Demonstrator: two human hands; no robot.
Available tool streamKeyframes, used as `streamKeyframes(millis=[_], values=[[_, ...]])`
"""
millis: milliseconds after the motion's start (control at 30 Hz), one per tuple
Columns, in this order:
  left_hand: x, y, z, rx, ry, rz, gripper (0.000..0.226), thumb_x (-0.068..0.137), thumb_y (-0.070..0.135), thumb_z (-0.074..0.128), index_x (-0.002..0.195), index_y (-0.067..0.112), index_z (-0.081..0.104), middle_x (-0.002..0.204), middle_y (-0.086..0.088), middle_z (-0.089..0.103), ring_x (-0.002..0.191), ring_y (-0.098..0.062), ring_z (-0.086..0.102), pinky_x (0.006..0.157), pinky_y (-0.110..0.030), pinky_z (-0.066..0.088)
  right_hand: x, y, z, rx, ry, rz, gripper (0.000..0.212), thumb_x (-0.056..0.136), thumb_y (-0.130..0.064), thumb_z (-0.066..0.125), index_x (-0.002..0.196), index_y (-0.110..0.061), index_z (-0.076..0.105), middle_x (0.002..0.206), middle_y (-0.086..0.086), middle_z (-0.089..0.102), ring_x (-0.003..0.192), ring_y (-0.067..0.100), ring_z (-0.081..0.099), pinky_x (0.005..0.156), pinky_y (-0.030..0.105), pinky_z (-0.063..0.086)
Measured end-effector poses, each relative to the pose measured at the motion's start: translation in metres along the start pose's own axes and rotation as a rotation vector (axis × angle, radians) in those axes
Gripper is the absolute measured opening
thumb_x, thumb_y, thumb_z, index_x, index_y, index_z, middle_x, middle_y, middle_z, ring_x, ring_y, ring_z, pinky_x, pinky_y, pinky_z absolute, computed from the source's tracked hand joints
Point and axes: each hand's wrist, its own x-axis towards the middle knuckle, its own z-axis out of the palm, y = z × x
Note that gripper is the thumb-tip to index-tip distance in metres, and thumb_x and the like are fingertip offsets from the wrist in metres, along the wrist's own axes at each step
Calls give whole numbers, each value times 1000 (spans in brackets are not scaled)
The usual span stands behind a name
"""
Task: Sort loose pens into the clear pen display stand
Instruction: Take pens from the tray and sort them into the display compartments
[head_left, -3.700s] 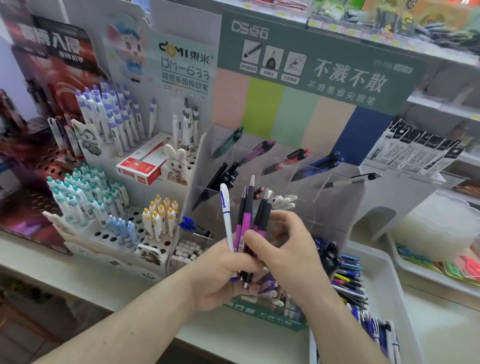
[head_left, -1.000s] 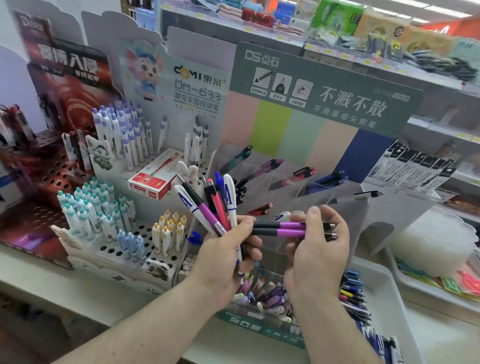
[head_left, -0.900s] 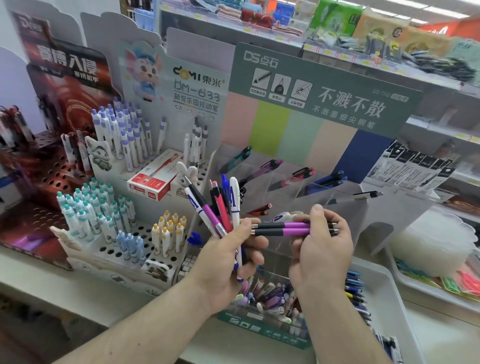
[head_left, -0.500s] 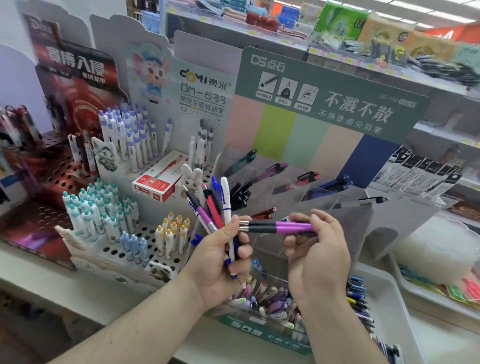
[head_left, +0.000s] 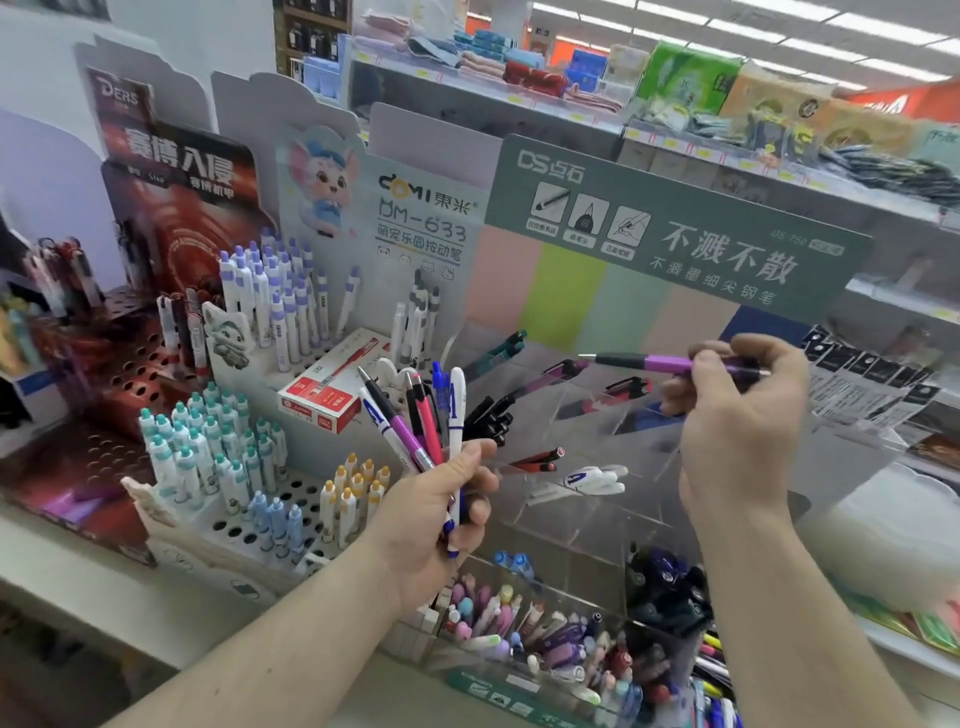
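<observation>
One purple pen (head_left: 670, 362) in right hand (head_left: 737, 415), above stand (head_left: 587, 410).

1 head-worn camera, angled forward and down, close above pen display stand (head_left: 582, 467)

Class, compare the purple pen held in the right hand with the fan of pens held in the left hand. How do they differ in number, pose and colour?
The purple pen in the right hand seems single; the fan of pens in the left hand holds several. The purple pen lies roughly level, tip pointing left; the fan of pens stands upright and splayed. The fan mixes white, purple, red and blue. Both are gripped above the clear pen display stand.
</observation>
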Motion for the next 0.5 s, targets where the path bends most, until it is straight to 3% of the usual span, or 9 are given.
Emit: streamKeyframes(millis=[200, 267, 333, 367, 500], values=[[3, 3, -1, 60, -15, 11, 31, 76, 27, 64, 102, 9, 67, 67, -3, 58, 46, -9, 47, 34, -16, 27, 41, 17, 36, -367, -256, -89, 23, 97, -7, 54, 99, -28, 47, 96, -3, 58, 85, 20, 60, 80, 38, 54], [3, 4, -2, 70, -20, 18, 32, 76, 26, 64, 103, 9, 67, 67, -3, 57, 46, -9, 47, 35, -16, 27, 48, 26, 48, -481, -326, -107, 15, 98, -10, 53, 105, -21, 47, 93, -7, 54, 84, 15, 54, 76, 24, 48], [4, 5, -4, 76, -23, 23, 32, 77, 25, 64, 103, 9, 67, 66, -3, 56, 46, -10, 46, 35, -17, 27, 51, 33, 59, -576, -380, -100, 11, 100, -11, 51, 110, -14, 48, 90, -8, 52, 80, 12, 50, 62, 12, 39], [4, 4, -4, 78, -24, 27, 32, 77, 25, 64, 104, 9, 67, 66, -3, 56, 46, -9, 45, 36, -17, 26, 52, 37, 63, -606, -409, -67, 11, 101, -12, 50, 112, -12, 49, 92, -5, 53, 80, 14, 50, 59, 15, 36], [5, 5, -8, 95, -29, 36, 31, 78, 25, 64, 104, 9, 67, 66, -2, 54, 46, -9, 44, 37, -18, 24, 53, 50, 72, -792, -496, 40, 20, 103, -23, 44, 113, -10, 55, 103, 7, 58, 99, 28, 51, 80, 31, 37]])
